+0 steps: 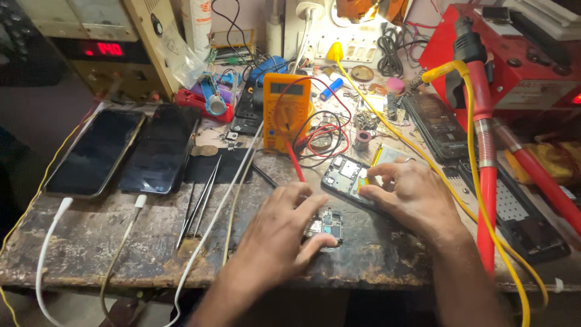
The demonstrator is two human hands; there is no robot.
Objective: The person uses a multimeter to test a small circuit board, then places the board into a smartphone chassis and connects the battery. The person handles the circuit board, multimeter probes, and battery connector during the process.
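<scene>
Left hand [281, 233] lying flat, palm down, near the middle of the worn wooden counter [109, 242], fingers [315, 206] spread and pressing on a small bare circuit board [327, 225]; nothing gripped, board pinned under the fingertips at the near edge. Right hand [411, 194] just to the right and a little farther, fingers curled and pinched at the right edge of an opened phone body [346, 177], which lies tilted on the counter, touching the hand; whether anything small sits between the fingertips, cannot tell. Board and phone body close together, board on the near side.

Farther off, behind the phone body, an orange multimeter [285, 112] upright-tilted, red and black leads [321, 136] looping beside it. To the left, two dark phones [97, 151] face up side by side, each with a white cable [51, 242] plugged into the near end. Between those and the left hand, metal tweezers [200, 203] lying pointed far-to-near. On the right, a red hose [487, 181] and a yellow wire [472, 200] crossing a dark phone back panel [514, 212].
</scene>
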